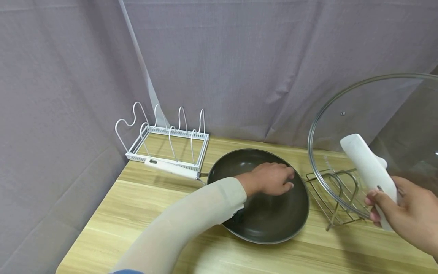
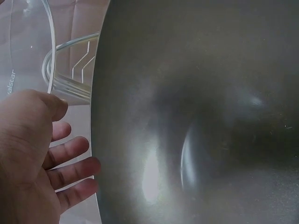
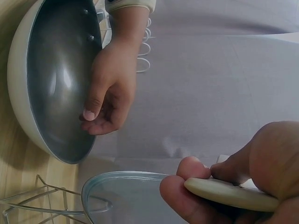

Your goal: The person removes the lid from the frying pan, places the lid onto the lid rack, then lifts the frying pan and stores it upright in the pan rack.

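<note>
A dark-lined frying pan [image 1: 270, 219] sits on the wooden table, its white handle [image 1: 174, 169] pointing left. Above the pan is my left hand [image 1: 272, 179], its fingers loosely bent with nothing in them; the right wrist view also shows this hand [image 3: 112, 91] beside the pan's rim. My right hand [image 1: 410, 215] grips the long white handle [image 1: 366, 161] of a clear glass lid [image 1: 326, 140]. The lid is raised and tilted at the right, with its metal edge toward the pan. Part of the lid runs out of the head view.
A white rack [image 1: 203, 152] with upright wire loops stands at the back left, just behind the pan's handle. Right of the pan is a metal wire rack [image 1: 332, 213], partly seen through the lid. Grey curtain [image 1: 232, 76] hangs behind the table [image 1: 137, 205].
</note>
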Available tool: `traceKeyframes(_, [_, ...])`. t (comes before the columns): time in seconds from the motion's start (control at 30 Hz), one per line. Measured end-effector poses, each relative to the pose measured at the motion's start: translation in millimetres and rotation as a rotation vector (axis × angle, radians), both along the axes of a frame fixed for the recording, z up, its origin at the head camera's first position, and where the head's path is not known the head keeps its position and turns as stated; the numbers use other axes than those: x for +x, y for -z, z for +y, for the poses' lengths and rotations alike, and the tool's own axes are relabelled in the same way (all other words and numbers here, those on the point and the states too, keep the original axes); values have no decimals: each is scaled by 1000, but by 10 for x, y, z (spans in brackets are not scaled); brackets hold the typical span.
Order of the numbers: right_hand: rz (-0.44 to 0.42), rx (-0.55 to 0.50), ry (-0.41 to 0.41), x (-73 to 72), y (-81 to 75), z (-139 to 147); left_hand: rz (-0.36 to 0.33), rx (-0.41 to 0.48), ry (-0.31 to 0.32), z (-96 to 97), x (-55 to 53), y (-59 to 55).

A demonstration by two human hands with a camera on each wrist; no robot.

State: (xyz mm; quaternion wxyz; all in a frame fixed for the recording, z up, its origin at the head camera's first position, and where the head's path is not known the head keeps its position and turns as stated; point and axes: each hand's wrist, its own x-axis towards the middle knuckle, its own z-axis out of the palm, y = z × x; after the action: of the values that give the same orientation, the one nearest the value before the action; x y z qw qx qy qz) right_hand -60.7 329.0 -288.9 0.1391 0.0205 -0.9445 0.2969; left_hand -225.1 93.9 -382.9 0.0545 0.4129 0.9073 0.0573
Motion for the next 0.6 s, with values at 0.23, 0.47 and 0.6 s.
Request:
traceKeyframes(0.23, [12, -45, -12, -14, 39, 51, 14, -9, 3, 43, -13, -16])
traceKeyframes(0.47, [39, -141, -54, -48, 75, 106, 24, -12, 8, 74, -9, -52])
traceKeyframes(0.6, [42, -152, -53, -52, 58, 101, 24, -21, 4, 90, -11, -53])
